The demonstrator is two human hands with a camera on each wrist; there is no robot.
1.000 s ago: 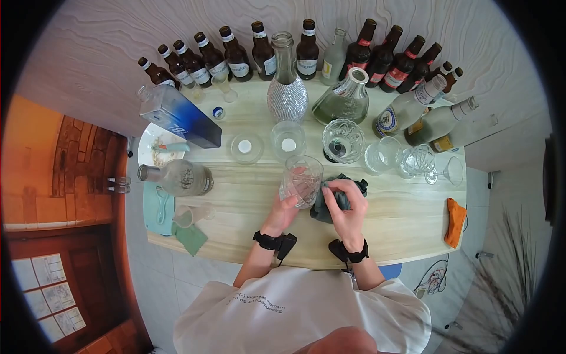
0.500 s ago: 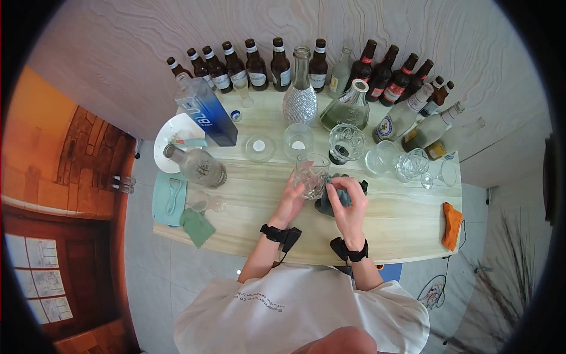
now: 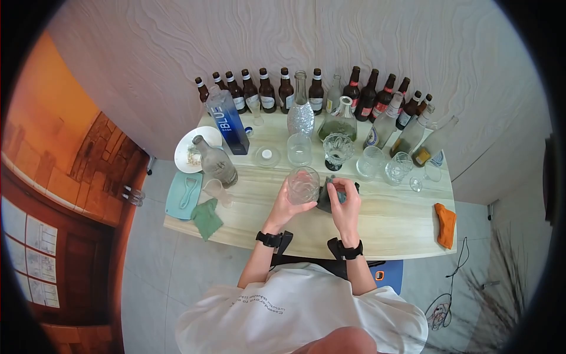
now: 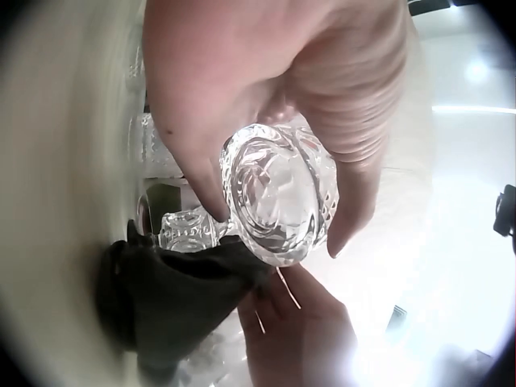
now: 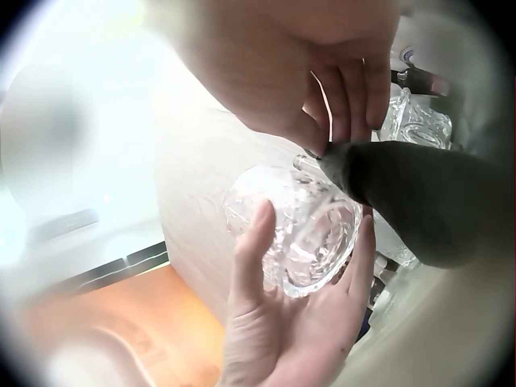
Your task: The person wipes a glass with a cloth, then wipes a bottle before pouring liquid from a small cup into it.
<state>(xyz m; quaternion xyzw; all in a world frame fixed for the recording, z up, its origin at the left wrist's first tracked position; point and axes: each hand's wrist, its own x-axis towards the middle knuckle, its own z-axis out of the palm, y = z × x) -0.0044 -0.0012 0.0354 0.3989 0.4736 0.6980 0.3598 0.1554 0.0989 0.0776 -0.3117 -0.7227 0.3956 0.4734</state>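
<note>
A clear cut-glass tumbler (image 3: pixel 303 187) is gripped in the left hand (image 3: pixel 283 212), over the front middle of the table. In the left wrist view, the thumb and fingers lie on opposite sides of the tumbler (image 4: pixel 278 193), with its thick patterned base showing. Beside it the right hand (image 3: pixel 348 209) pinches a dark grey-green cloth (image 3: pixel 324 202) between thumb and fingertips. The cloth (image 5: pixel 427 197) hangs down from the pinch in the right wrist view, close against the tumbler (image 5: pixel 314 242). Part of the cloth is hidden behind the right hand in the head view.
Brown beer bottles (image 3: pixel 267 94) line the table's back edge. Glasses (image 3: pixel 370 162) and a decanter (image 3: pixel 338 125) stand beyond the hands. At left are a blue bottle (image 3: pixel 232 127), a plate (image 3: pixel 184 147), a grey bottle (image 3: pixel 217 165) and a green cloth (image 3: pixel 206 218). An orange cloth (image 3: pixel 446 226) lies right.
The head view has shifted, so the table looks smaller and its back edge lower. The left hand has turned the tumbler, its opening now more toward the head camera. The right hand keeps its pinch.
</note>
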